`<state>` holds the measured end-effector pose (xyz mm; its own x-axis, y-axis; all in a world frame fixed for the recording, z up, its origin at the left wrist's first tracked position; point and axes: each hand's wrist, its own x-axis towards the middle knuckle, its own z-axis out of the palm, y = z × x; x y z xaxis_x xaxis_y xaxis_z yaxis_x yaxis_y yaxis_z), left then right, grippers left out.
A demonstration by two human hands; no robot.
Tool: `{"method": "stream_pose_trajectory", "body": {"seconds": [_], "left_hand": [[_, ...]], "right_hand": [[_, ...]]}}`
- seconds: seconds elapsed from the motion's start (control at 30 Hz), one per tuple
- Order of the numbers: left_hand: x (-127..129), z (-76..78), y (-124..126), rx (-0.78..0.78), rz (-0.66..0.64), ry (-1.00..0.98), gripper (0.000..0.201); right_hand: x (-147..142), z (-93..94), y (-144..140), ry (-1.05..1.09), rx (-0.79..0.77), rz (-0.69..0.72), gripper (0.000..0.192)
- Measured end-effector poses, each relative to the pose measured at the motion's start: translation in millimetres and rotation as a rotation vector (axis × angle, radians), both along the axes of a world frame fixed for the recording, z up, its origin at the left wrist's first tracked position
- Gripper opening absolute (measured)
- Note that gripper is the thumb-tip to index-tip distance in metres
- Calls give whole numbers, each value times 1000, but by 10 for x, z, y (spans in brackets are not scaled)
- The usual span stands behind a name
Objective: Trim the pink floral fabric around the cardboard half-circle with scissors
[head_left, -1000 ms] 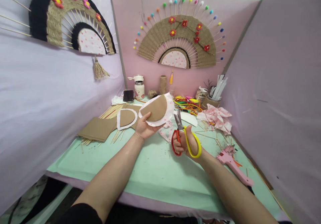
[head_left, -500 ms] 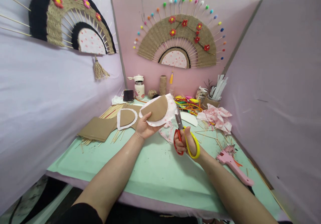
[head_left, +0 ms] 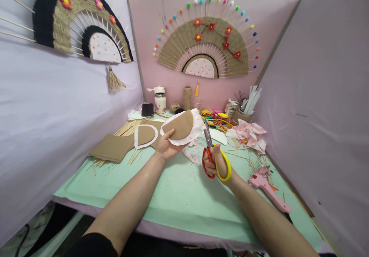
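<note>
My left hand [head_left: 170, 146] grips a half-round piece of brown cardboard [head_left: 179, 125] backed by white fabric with pink spots [head_left: 197, 123], the thumb lying on the cardboard. The fabric juts out past the curved edge as a wide border. In my right hand [head_left: 215, 163] are scissors [head_left: 208, 137] with one red and one yellow handle, fingers through the loops. Their blades point up, close to the right edge of the fabric. A spotted fabric scrap [head_left: 191, 153] lies on the table below the held piece.
A pink glue gun [head_left: 269, 191] lies at the right, near crumpled fabric [head_left: 250, 134]. Cardboard [head_left: 111, 148], a white D-shaped frame [head_left: 156, 136] and thin sticks are at the left. Behind stand a bottle [head_left: 160, 101] and twine [head_left: 187, 97]. Decorated fans [head_left: 173, 49] hang on the walls.
My right hand has shifted slightly right and down with the scissors, so the blades sit a little farther from the cardboard. My left hand has hardly moved.
</note>
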<state>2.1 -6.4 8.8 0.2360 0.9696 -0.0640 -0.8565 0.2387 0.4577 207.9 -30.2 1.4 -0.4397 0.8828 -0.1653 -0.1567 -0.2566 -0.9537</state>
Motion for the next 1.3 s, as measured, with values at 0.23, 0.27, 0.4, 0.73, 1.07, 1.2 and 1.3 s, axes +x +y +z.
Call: {"method": "stream_pose_trajectory", "body": {"seconds": [0.23, 0.27, 0.4, 0.73, 1.07, 1.2, 1.3], "left_hand": [[-2, -12, 9, -2, -4, -3, 53], [-4, -17, 13, -1, -3, 1, 53], [-8, -31, 22, 0, 2, 15, 53], [-10, -24, 22, -12, 24, 17, 54], [-22, -19, 23, 9, 21, 14, 55], [-23, -11, 22, 16, 35, 4, 54], [-25, -8, 26, 7, 47, 1, 52]], "right_hand": [[0, 3, -6, -15, -7, -15, 75], [1, -4, -4, -14, -7, -15, 75], [5, -42, 6, 3, 13, -20, 73], [-3, -56, -7, 16, 44, -38, 68], [-7, -42, -19, 5, 54, -30, 68], [-5, -24, -28, 1, 65, -21, 67], [-5, -32, -26, -3, 63, -33, 67]]}}
